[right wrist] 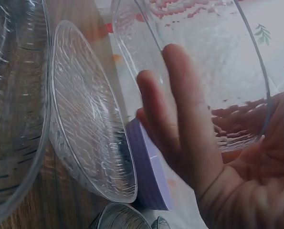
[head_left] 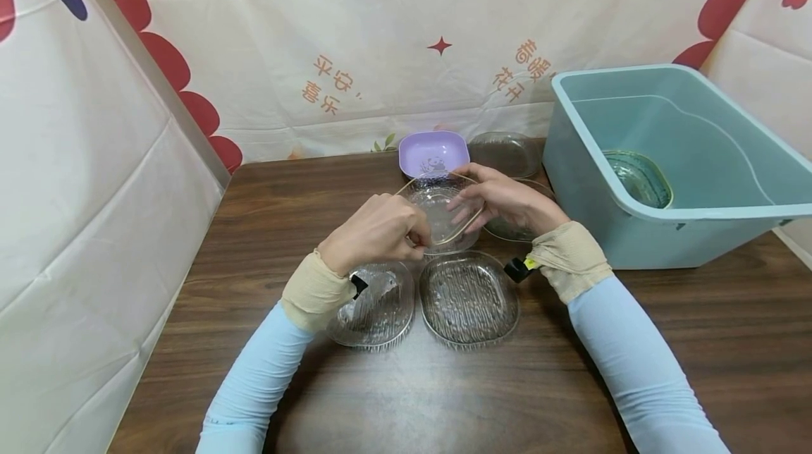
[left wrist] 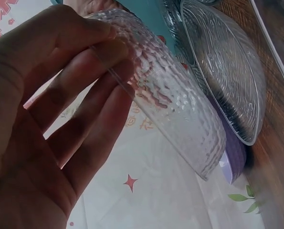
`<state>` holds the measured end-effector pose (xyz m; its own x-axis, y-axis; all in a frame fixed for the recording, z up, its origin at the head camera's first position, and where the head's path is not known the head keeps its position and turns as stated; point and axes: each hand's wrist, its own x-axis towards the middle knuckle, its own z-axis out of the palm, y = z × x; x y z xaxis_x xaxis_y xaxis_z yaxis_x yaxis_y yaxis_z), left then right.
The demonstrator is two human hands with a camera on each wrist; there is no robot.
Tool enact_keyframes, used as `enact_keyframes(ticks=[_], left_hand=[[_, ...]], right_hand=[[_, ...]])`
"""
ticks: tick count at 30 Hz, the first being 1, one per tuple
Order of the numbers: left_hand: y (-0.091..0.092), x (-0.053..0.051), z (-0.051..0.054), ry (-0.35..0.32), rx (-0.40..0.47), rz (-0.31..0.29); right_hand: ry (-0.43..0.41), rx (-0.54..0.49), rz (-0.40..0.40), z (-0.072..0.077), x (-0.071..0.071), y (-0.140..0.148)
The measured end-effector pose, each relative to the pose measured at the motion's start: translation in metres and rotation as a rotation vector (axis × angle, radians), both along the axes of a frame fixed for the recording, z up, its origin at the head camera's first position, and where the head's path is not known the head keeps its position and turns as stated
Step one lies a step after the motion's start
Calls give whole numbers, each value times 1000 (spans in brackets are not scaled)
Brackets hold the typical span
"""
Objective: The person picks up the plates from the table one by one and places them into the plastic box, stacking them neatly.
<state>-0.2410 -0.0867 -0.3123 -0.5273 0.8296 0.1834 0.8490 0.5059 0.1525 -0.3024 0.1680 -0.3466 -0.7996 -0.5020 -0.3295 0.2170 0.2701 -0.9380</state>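
Note:
A clear bowl with a rippled surface (left wrist: 180,119) is held tilted above the table. My left hand (head_left: 380,232) pinches its rim between thumb and fingers. On the opposite side, my right hand (head_left: 504,200) holds the bowl, with the thumb and fingers on either side of its wall. Below it, another clear dish (head_left: 452,248) stands on the table, partly hidden by the held bowl. Nearer the front are two ribbed clear dishes, one on the left (head_left: 380,313) under my left wrist and one on the right (head_left: 469,299).
A purple bowl (head_left: 434,147) stands at the back by the patterned cloth (head_left: 406,31). Beside it lie a clear dish (head_left: 504,152) and another (head_left: 507,230) partly behind my right hand. A large blue-green bin (head_left: 628,232) at right contains a greenish-looking clear bowl (head_left: 643,182).

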Motion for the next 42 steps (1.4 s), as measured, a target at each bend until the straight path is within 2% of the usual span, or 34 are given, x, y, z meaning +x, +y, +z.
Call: enact_keyframes(ticks=[10, 23, 28, 32, 35, 42], left_hand=[[-5, -5, -2, -28, 12, 59], [-4, -11, -2, -31, 23, 73], [-5, -13, -4, 3, 109, 64], [-6, -13, -5, 60, 204, 73], [-6, -14, -5, 80, 255, 108], [-9, -17, -6, 87, 346, 233]], right_hand=[[40, 5, -35, -3, -1, -2], [79, 0, -115, -1, -1, 1], [77, -14, -139, 1, -2, 2], [85, -14, -160, 4, -3, 5], [96, -19, -177, 7, -2, 7], [112, -24, -222, 13, -3, 14]])
